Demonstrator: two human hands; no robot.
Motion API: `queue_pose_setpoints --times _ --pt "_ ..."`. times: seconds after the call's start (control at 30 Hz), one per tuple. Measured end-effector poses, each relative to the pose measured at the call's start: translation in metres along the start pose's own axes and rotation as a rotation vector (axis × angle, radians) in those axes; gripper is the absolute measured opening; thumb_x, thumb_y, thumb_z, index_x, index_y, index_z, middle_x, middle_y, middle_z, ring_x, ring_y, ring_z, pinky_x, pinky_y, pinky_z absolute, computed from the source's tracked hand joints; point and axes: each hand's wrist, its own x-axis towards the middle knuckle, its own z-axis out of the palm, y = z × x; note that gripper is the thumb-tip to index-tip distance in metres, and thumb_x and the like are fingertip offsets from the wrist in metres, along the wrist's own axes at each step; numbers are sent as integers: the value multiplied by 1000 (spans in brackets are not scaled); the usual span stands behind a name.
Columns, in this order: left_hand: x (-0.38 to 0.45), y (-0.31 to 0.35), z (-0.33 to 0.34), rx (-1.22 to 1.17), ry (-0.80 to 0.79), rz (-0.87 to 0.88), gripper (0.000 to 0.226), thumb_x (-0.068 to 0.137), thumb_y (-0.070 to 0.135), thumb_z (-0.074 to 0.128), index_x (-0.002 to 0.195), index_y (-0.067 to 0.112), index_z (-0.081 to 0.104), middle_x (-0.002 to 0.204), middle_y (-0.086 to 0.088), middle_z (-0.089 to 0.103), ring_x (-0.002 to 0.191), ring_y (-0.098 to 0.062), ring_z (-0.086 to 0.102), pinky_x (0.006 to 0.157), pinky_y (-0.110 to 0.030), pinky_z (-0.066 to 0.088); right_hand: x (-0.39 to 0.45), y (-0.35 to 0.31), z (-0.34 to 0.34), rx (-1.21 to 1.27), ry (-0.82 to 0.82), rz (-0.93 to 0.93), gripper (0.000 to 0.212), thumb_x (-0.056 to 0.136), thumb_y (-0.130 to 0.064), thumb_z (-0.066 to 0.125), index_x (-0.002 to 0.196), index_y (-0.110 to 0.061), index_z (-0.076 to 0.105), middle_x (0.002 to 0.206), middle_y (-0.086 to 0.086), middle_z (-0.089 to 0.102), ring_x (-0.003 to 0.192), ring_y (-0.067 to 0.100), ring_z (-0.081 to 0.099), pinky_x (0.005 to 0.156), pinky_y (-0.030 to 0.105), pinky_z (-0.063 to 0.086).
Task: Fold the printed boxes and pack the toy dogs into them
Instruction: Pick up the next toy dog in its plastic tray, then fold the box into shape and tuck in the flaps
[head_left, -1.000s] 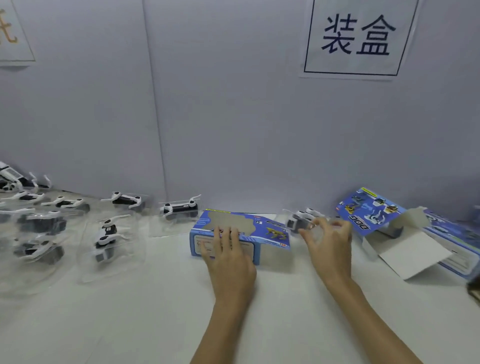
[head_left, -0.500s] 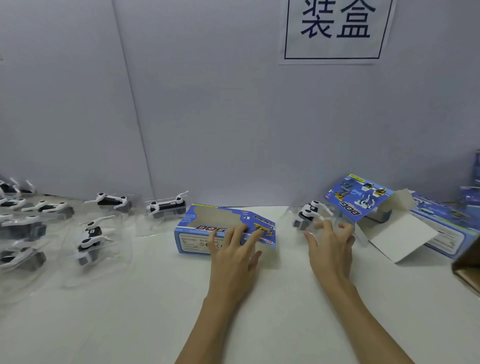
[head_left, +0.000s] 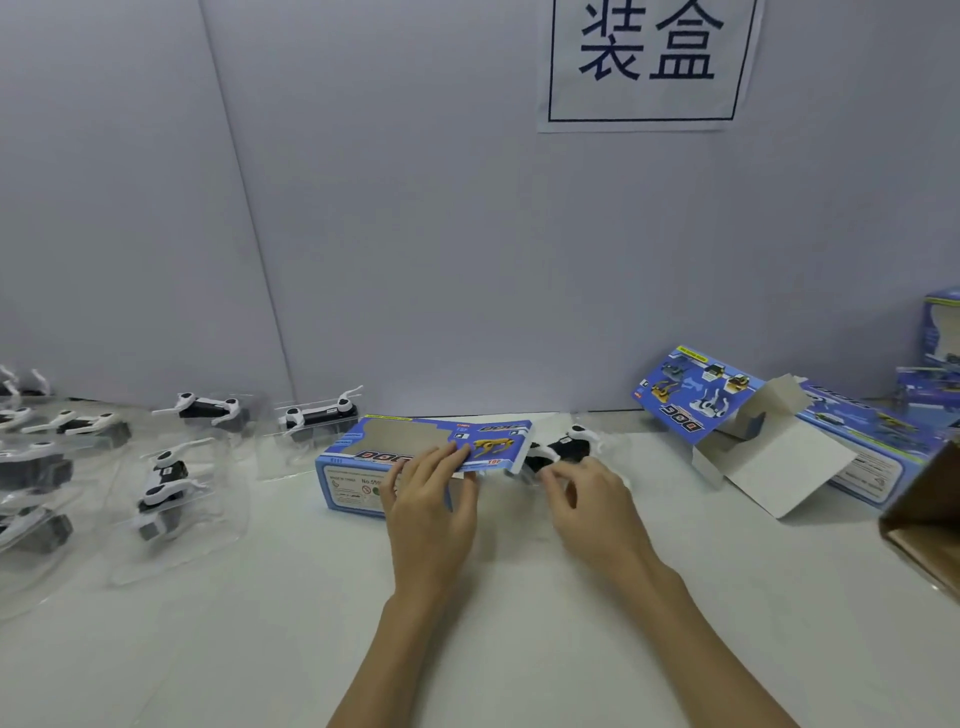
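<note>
Printed box (head_left: 415, 457): blue glossy cardboard, oblong, with a cut-out window on top and "DOG" lettering; it lies on the white table (head_left: 260, 649), its right end open. My left hand (head_left: 428, 514) rests on its front, fingers laid nearly straight over the top panel's near edge, thumb beneath the lifted flap.

Toy dog (head_left: 563, 449): black and white hard plastic, in a clear crinkled bag, lying at the box's open right end. My right hand (head_left: 592, 499) is curled at the bag, fingertips (head_left: 550, 475) pinching it.

Spare toy dogs (head_left: 166, 483): bagged likewise, spread along the table's left side.

Unfolded box (head_left: 769, 431): same blue print, white inside, flaps standing open, to the right near the grey partition wall (head_left: 415, 234).

Bare white table lies toward me.
</note>
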Motion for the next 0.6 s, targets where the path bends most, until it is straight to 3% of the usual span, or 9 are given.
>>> queue_pose_setpoints --times 0.1,0.23,0.3,0.4,0.5,0.6 --pt "2 -1 0 -23 -2 -57 30 89 11 73 118 18 79 127 7 73 122 -3 59 114 -40 28 -2 -2 -4 -46 -105 -112 21 102 -38 56 116 -34 71 85 -8 54 86 12 56 76 28 41" --pt "7 -4 -5 -47 -32 -42 32 92 17 66 122 17 76 130 6 71 123 -4 57 110 -37 27 2 3 -7 -293 -106 -174 33 101 -34 59 134 -36 62 106 -5 42 108 22 48 91 31 37" --pt "6 -4 -7 -33 -93 -24 36 93 22 61 126 17 73 131 7 70 124 -10 60 111 -37 26 3 4 -9 -339 -59 -160 28 100 -36 63 128 -39 64 114 -4 37 114 22 43 94 32 33" --pt "2 -6 -6 16 -187 50 35 95 18 65 129 14 71 136 4 68 129 -17 60 112 -37 25 3 9 -8 -232 -47 -171 17 97 -31 69 113 -35 71 135 -2 44 133 20 39 103 30 22" --pt "-1 -8 -4 44 -237 77 36 95 15 64 131 13 71 139 1 66 132 -20 59 113 -35 22 3 10 -6 -59 -71 -229 13 95 -20 73 106 -28 73 126 -8 58 138 15 44 106 26 16" --pt "0 -8 -5 54 -222 96 38 95 16 58 131 11 71 138 -1 67 131 -21 60 112 -34 22 1 2 -1 56 18 -242 13 92 -15 76 101 -25 73 117 -7 62 130 13 53 101 25 21"
